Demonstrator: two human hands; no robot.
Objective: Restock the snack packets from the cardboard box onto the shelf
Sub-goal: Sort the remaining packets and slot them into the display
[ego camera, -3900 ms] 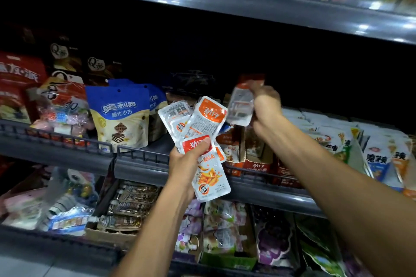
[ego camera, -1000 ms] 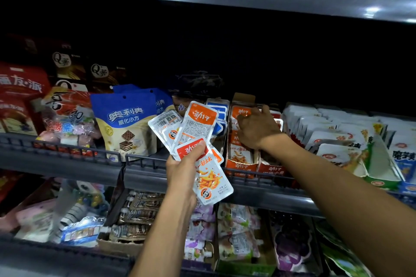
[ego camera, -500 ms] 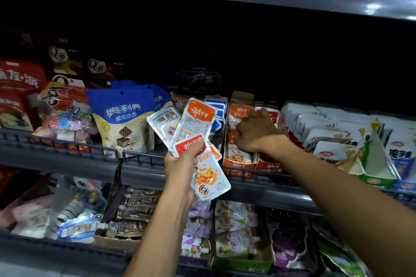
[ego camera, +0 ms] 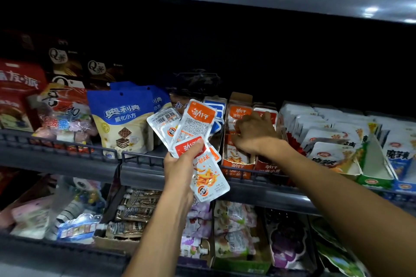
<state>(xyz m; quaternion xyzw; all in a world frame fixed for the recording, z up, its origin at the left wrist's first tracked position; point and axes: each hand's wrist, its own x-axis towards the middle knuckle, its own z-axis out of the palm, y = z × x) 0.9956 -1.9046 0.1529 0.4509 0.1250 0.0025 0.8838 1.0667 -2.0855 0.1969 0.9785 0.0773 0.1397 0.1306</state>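
A dark wire-fronted metal shelf (ego camera: 139, 162) carries an open orange cardboard display tray (ego camera: 236, 164), where the right hand (ego camera: 254, 135) curls its grip into the upright packets. Just left, nearer the shopper, the left hand (ego camera: 180, 164) pinches a fan of white-and-orange snack packets (ego camera: 198, 132), long axes upright; the tray's slot lies rightward, little room between neighbours.

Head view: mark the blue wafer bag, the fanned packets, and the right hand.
blue wafer bag (ego camera: 122, 119): head view, middle of its front panel.
fanned packets (ego camera: 195, 123): head view, clear face of the orange-topped one.
right hand (ego camera: 253, 134): head view, back of the hand.
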